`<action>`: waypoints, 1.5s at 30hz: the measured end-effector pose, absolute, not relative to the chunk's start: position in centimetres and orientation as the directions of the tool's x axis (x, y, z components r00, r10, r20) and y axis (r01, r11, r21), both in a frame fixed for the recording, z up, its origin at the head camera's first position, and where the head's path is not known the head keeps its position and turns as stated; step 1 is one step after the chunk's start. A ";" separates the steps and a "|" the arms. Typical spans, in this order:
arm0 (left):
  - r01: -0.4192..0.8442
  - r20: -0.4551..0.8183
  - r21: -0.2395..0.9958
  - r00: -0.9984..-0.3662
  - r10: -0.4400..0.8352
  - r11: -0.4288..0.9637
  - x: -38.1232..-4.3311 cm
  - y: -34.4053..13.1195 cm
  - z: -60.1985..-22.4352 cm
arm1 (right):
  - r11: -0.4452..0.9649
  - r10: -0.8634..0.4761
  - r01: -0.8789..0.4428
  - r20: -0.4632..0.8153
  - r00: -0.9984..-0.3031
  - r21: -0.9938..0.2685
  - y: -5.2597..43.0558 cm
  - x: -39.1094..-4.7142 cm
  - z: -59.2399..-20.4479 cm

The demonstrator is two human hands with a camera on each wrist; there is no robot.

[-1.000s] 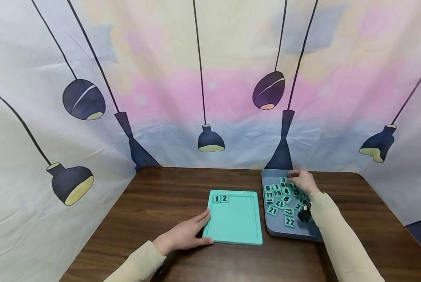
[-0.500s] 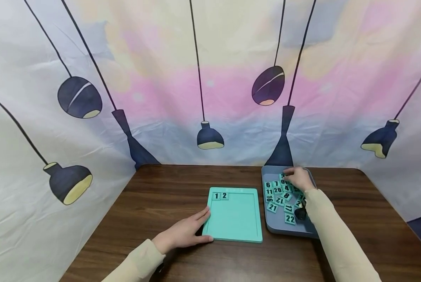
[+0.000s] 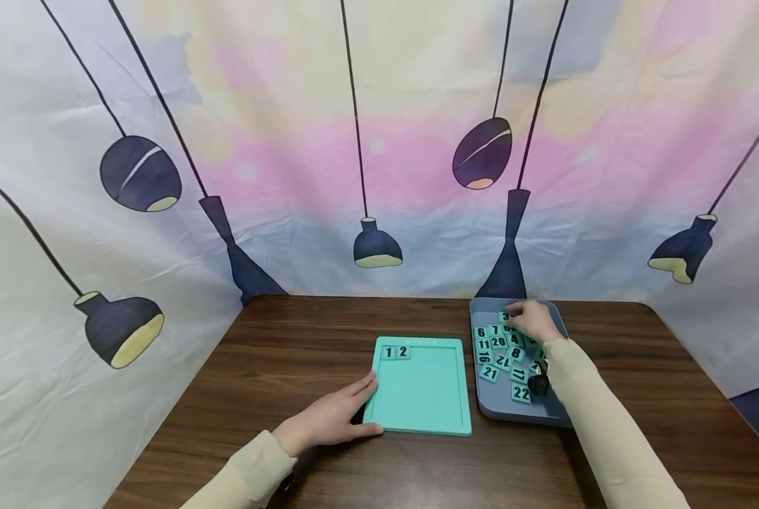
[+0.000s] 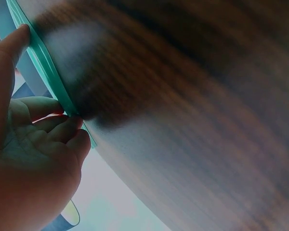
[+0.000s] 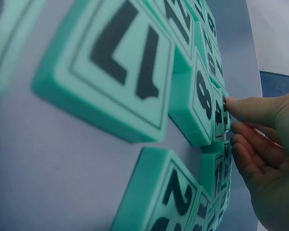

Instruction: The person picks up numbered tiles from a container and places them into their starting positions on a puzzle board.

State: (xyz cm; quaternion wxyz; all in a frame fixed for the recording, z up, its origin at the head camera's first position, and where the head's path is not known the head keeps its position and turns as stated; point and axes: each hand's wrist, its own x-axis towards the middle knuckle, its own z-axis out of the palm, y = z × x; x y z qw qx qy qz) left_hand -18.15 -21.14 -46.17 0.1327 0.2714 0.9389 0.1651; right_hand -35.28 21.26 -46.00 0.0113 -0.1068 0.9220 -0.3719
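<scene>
My left hand (image 3: 328, 422) lies along the left edge of a teal square board (image 3: 422, 396), fingers straight and thumb at its front corner. The left wrist view shows the thumb and fingertips against the board's rim (image 4: 55, 82). Number tiles 1 (image 3: 389, 352) and 2 (image 3: 403, 351) sit side by side in the board's top left corner. Over the back of a grey-blue tray (image 3: 490, 406), my right hand (image 3: 535, 319) pinches the number 3 tile (image 3: 504, 317) between thumb and fingertips. In the right wrist view the fingertips (image 5: 237, 126) partly hide that spot.
Several teal number tiles lie loose in the tray, among them 22 (image 3: 521, 393), 21 (image 3: 489, 372) and 8 (image 3: 516, 353). The tray has raised walls and stands right of the board on a brown wooden table (image 3: 309, 353). A printed curtain (image 3: 418, 92) hangs behind.
My right hand has moved left across the back of the tray onto the number 3 tile, its fingers closing in. My left hand has stayed on the board's edge.
</scene>
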 end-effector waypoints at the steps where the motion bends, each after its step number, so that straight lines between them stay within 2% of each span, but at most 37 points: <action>1: 0.465 -0.163 0.383 -0.817 0.554 0.798 -18.1 -21.1 -46.2 | 0.704 -0.203 -0.183 0.053 -0.978 -0.686 21.3 -35.2 -46.0; 23: 0.443 -0.167 0.405 -0.824 0.541 0.800 -17.7 -21.1 -46.2 | 0.760 -0.234 -0.088 -0.145 -0.961 -0.645 20.9 -36.0 -44.9; 37: 0.448 -0.160 0.390 -0.827 0.539 0.804 -18.0 -21.2 -46.0 | 0.639 -0.219 -0.128 -0.020 -0.975 -0.758 21.0 -35.2 -46.0; 45: 0.440 -0.180 0.387 -0.826 0.534 0.810 -18.2 -21.1 -46.2 | 0.625 -0.217 -0.159 0.026 -0.976 -0.764 21.1 -34.9 -46.4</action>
